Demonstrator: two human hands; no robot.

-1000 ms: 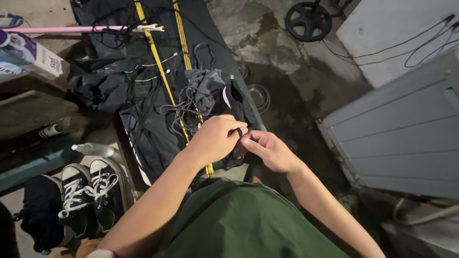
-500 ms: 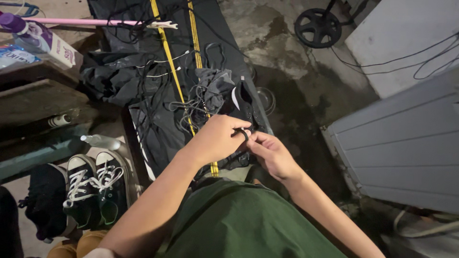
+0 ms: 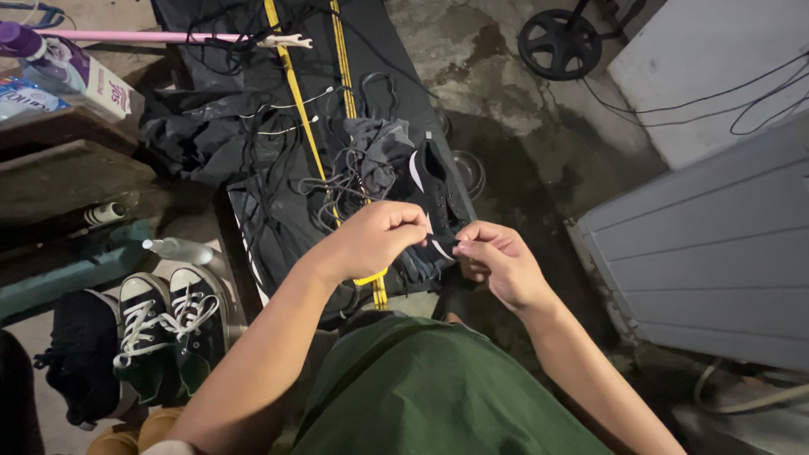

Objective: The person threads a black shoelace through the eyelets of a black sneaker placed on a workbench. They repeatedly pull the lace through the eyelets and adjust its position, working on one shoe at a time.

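Observation:
A black sneaker with a white stripe [image 3: 431,187] lies on a black sheet with yellow stripes [image 3: 286,93], among loose black laces [image 3: 337,190]. My left hand [image 3: 375,238] is closed and pinches a dark shoelace [image 3: 441,243] just in front of the sneaker's heel. My right hand [image 3: 499,263] faces it a few centimetres away and pinches the same lace between thumb and fingers. The short stretch of lace runs between the two hands. I wear a green shirt [image 3: 430,396].
A pair of black sneakers with white laces [image 3: 164,324] and another dark shoe [image 3: 80,362] stand at lower left. A plastic bottle [image 3: 179,249] lies nearby. A grey panel [image 3: 716,244] fills the right. A black wheel [image 3: 559,44] rests on wet concrete.
The view has drifted slightly, and my hands have parted a little, with the lace now stretched between them. The sneaker has stayed in place.

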